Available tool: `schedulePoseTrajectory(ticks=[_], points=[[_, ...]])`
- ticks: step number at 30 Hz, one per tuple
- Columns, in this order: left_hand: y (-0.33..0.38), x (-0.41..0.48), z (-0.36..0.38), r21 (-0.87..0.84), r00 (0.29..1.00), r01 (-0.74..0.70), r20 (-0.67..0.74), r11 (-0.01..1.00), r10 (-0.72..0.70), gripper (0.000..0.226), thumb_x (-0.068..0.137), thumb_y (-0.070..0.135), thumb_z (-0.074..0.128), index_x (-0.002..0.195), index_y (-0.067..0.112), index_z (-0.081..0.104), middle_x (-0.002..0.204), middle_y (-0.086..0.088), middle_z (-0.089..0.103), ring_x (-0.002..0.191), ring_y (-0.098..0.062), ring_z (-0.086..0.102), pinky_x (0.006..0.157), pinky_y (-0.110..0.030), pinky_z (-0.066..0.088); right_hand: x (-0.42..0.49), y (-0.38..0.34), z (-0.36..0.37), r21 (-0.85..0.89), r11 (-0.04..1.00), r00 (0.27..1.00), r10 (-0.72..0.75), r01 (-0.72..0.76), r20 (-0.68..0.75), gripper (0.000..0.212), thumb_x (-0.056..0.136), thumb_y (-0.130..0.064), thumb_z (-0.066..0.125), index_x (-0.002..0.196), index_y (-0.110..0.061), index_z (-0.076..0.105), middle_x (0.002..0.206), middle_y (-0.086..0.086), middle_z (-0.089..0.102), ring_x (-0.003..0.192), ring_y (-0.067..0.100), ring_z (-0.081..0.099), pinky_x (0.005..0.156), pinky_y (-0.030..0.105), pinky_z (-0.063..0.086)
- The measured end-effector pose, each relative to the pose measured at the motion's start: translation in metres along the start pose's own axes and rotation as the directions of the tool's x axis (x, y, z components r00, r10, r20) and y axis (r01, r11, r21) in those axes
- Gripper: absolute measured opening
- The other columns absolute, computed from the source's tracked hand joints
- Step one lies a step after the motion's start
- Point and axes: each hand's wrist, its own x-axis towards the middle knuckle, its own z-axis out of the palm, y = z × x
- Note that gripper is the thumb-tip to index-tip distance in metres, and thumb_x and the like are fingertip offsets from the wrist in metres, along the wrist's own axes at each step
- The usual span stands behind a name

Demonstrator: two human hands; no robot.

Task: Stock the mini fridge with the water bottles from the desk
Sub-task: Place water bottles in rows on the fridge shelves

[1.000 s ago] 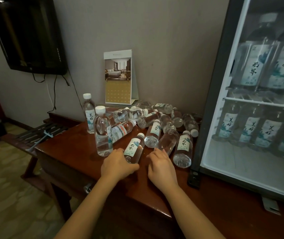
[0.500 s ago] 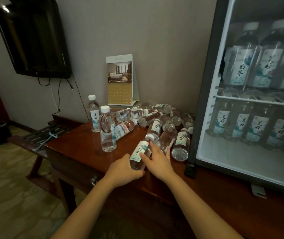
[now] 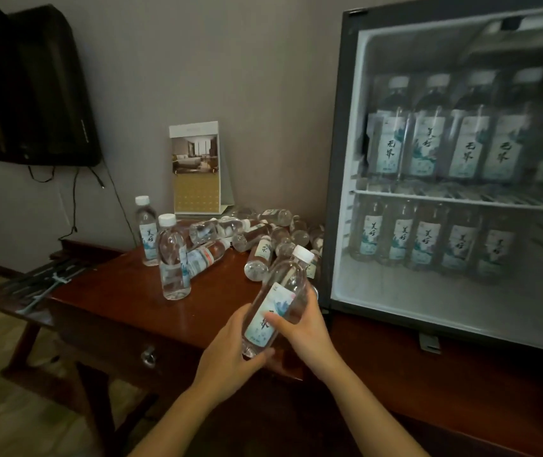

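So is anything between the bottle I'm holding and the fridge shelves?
Yes. The fridge's glass door looks shut, standing between the held bottle and the shelves. Both the left hand and right hand are on the bottle, so neither is free to open it.

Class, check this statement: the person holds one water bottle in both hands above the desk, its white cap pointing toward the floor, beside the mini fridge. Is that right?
Not quite. The head view shows the water bottle held by the left hand and right hand above the desk, beside the mini fridge, but its white cap points upward and away, not toward the floor.
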Motion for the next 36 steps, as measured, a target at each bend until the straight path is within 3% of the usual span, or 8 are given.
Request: schedulePoseTrajectory(ticks=[5,8,11,17,20,27,32,36], points=[[0.035,0.014,0.021,-0.257,0.999,-0.031,0.032,0.966,0.041,0.062,0.079,0.044,0.068,0.112,0.072,0.023,0.118,0.031,0.052,0.102,0.010,0.056,0.084,-0.021,0.051,-0.015,-0.018,-0.039,0.016,0.999,0.997,-0.027,0.028,-0.067,0.073,0.077,-0.005,0.073,0.131,-0.031,0.031,0.118,-0.004,0.060,0.103,0.007,0.063,0.081,0.026,0.056],[0.061,0.029,0.035,-0.337,0.994,-0.063,0.062,0.940,0.089,0.055,0.076,0.054,0.066,0.115,0.067,0.030,0.116,0.029,0.056,0.105,0.010,0.056,0.088,-0.026,0.052,-0.021,-0.030,-0.066,-0.002,0.998,0.986,-0.064,0.065,-0.152,0.071,0.077,-0.002,0.072,0.129,-0.028,0.031,0.110,-0.006,0.062,0.091,-0.004,0.065,0.070,0.017,0.054],[0.088,0.044,0.051,-0.348,0.984,-0.109,0.094,0.931,0.151,0.054,0.075,0.048,0.070,0.111,0.062,0.033,0.113,0.026,0.058,0.103,0.009,0.057,0.086,-0.024,0.053,-0.028,-0.035,-0.095,-0.035,0.998,0.968,-0.062,0.055,-0.243,0.075,0.078,-0.004,0.072,0.134,-0.025,0.027,0.108,-0.005,0.063,0.085,-0.004,0.066,0.065,0.014,0.053],[0.131,0.063,0.100,-0.397,0.948,-0.161,0.194,0.903,0.254,0.074,0.067,0.046,0.076,0.129,0.042,0.035,0.119,0.016,0.060,0.105,0.000,0.060,0.089,-0.036,0.053,-0.055,-0.031,-0.143,-0.137,0.990,0.915,-0.086,0.034,-0.394,0.070,0.077,-0.005,0.073,0.129,-0.027,0.031,0.108,-0.004,0.062,0.089,0.002,0.064,0.066,0.014,0.053],[0.146,0.063,0.120,-0.435,0.941,-0.156,0.207,0.887,0.267,0.073,0.071,0.043,0.076,0.129,0.044,0.032,0.118,0.016,0.061,0.104,0.001,0.060,0.089,-0.034,0.053,-0.063,-0.028,-0.162,-0.162,0.987,0.897,-0.093,0.024,-0.433,0.067,0.077,-0.005,0.072,0.130,-0.021,0.033,0.113,0.003,0.063,0.092,0.008,0.067,0.072,0.022,0.057],[0.163,0.076,0.143,-0.493,0.957,-0.135,0.158,0.859,0.242,0.072,0.081,0.023,0.070,0.139,0.028,0.027,0.127,0.007,0.056,0.110,-0.002,0.057,0.089,-0.020,0.049,-0.046,-0.034,-0.182,-0.186,0.982,0.907,-0.091,0.014,-0.411,0.069,0.079,-0.009,0.072,0.135,-0.017,0.032,0.114,0.002,0.063,0.098,0.007,0.064,0.084,0.028,0.055],[0.165,0.096,0.146,-0.488,0.963,-0.142,0.132,0.861,0.234,0.071,0.086,0.021,0.065,0.141,0.025,0.021,0.131,0.008,0.051,0.109,0.000,0.053,0.083,-0.014,0.047,-0.022,-0.034,-0.187,-0.242,0.970,0.916,-0.115,0.021,-0.384,0.066,0.080,-0.013,0.071,0.133,-0.020,0.033,0.117,-0.001,0.062,0.105,0.010,0.062,0.091,0.033,0.052],[0.160,0.111,0.149,-0.467,0.970,-0.145,0.108,0.873,0.219,0.072,0.087,0.017,0.063,0.142,0.023,0.018,0.132,0.004,0.048,0.110,-0.002,0.048,0.086,-0.018,0.043,-0.002,-0.030,-0.188,-0.272,0.962,0.924,-0.117,0.015,-0.364,0.068,0.079,-0.015,0.072,0.135,-0.020,0.032,0.123,-0.002,0.059,0.110,0.009,0.059,0.094,0.034,0.051]])
